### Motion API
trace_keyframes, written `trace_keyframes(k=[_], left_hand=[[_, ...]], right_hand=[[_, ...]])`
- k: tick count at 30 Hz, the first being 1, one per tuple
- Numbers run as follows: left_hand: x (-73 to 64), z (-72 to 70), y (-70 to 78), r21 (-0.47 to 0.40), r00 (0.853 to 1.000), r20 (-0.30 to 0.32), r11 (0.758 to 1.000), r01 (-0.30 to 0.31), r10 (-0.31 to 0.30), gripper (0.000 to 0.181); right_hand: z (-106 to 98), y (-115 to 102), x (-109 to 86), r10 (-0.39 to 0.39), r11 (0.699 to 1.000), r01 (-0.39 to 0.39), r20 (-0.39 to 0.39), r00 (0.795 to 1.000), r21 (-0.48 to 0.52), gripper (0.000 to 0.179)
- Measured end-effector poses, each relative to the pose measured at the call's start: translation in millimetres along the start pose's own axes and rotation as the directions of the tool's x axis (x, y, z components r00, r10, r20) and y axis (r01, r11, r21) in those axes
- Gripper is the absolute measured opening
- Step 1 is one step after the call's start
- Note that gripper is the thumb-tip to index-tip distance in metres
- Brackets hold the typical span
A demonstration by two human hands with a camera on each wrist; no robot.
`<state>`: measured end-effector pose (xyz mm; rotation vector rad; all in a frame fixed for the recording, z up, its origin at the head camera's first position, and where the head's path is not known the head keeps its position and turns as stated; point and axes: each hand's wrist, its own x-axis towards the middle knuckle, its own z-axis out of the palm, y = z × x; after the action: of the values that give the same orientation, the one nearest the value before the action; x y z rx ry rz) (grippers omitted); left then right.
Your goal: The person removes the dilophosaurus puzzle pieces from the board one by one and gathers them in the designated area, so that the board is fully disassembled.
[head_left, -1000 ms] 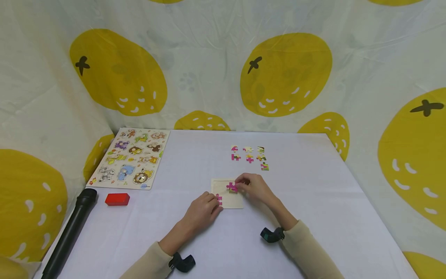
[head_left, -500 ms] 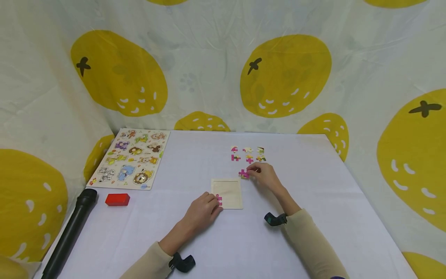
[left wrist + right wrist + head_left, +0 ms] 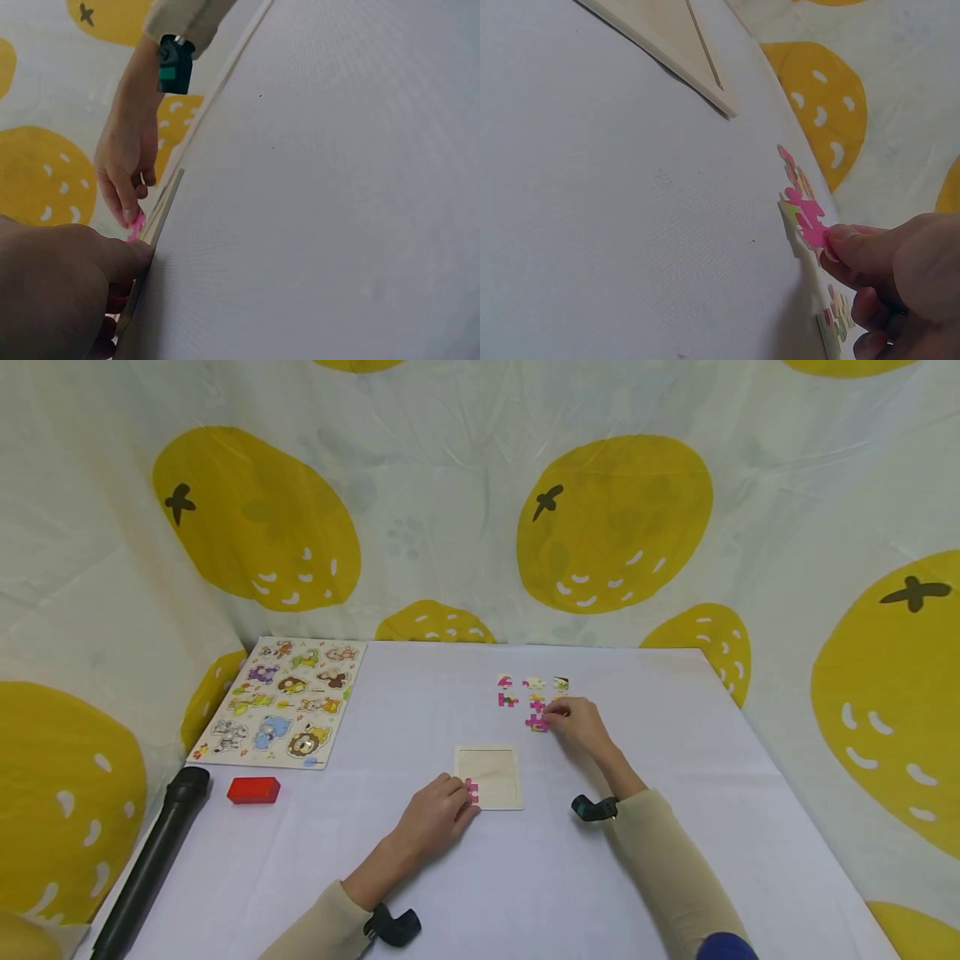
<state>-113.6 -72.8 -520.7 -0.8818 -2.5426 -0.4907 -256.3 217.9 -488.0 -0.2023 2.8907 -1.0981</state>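
My right hand [image 3: 579, 727] pinches a pink jigsaw piece [image 3: 808, 223] between thumb and forefinger, just below the rows of loose puzzle pieces [image 3: 507, 700] on the white table. Behind the hand, the lower right of those pieces is hidden. Nearer to me lies a small square wooden puzzle tray [image 3: 501, 777]. One pink piece [image 3: 472, 790] sits at its left side. My left hand [image 3: 437, 812] holds the tray's lower left corner; the thumb lies along the edge and the other fingers curl at the side in the left wrist view.
At the back left lies a wooden board [image 3: 277, 702] with animal pictures. Before it are a red block [image 3: 252, 789] and a long black microphone-shaped rod [image 3: 153, 860]. A curtain with yellow fruit print [image 3: 615, 518] hangs behind the table.
My right hand has carried the pink piece from over the tray up and right to the loose pieces. The left hand has stayed at the tray's corner.
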Motion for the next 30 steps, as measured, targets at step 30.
trace_keyframes(k=[30], left_hand=[[-0.8, 0.0, -1.1, -0.051, 0.999, 0.017, 0.998, 0.044, -0.043, 0.014]], right_hand=[[8, -10, 4.5, -0.051, 0.987, 0.047, -0.018, 0.999, -0.156, 0.028]])
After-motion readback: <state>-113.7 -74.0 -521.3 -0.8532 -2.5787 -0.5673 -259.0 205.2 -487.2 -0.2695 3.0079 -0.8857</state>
